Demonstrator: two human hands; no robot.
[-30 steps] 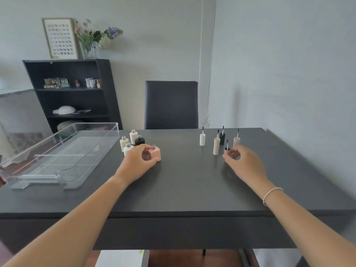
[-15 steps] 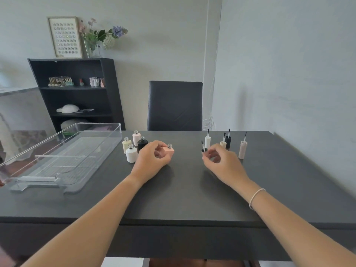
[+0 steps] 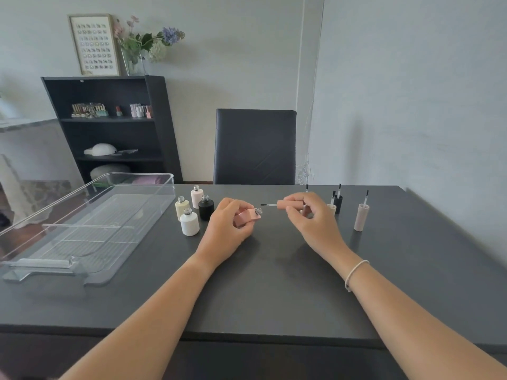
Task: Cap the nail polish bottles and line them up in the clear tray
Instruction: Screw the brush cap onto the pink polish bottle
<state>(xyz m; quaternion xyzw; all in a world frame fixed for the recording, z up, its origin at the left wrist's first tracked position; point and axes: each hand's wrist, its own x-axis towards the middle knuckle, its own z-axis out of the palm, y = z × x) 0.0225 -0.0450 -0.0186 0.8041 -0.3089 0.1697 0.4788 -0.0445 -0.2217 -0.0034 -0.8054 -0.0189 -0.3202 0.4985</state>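
A home nail corner: a dark table (image 3: 274, 283) and chair (image 3: 255, 146) by plain walls, a black shelf (image 3: 109, 124) holding polish bottles (image 3: 140, 111), a framed nail-sample chart (image 3: 93, 45) and vase of flowers (image 3: 142, 48) on top.

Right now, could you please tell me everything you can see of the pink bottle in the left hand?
The pink bottle is small, blocky and matte, with a bare threaded silvery neck and no cap. The left hand grips it, tipped so its mouth points right toward the brush of the pink cap that the right hand holds level, not yet inserted.
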